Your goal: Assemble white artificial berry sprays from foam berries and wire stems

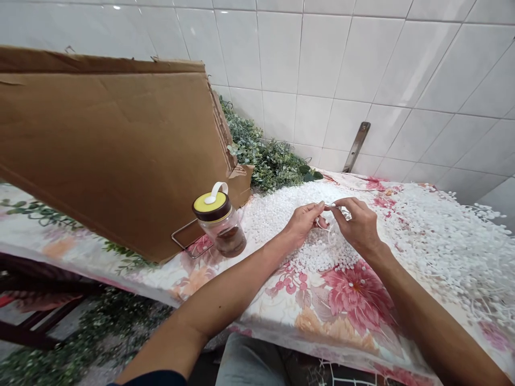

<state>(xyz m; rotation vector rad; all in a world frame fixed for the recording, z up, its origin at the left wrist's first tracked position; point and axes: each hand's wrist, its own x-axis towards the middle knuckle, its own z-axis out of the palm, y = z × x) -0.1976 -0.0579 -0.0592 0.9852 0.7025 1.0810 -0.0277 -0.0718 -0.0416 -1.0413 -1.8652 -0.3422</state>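
My left hand (306, 221) pinches a thin white plastic sprig (329, 226) between thumb and fingers. From the other side, my right hand (359, 221) is closed with its fingertips on the same white piece, almost touching the left thumb. Part of the sprig hangs below the fingers; its upper end is mostly covered by them. Directly beneath both hands spreads a heap of small white beads (277, 214). To the right lies a larger pile of white branching sprigs with beaded tips (454, 246).
A jar with a yellow lid (220, 222) and dark contents stands left of the bead heap. Behind it leans a large cardboard sheet (108, 145). Green artificial foliage (273, 161) lies against the tiled wall (322, 59). A flowered cloth (358, 300) covers the table.
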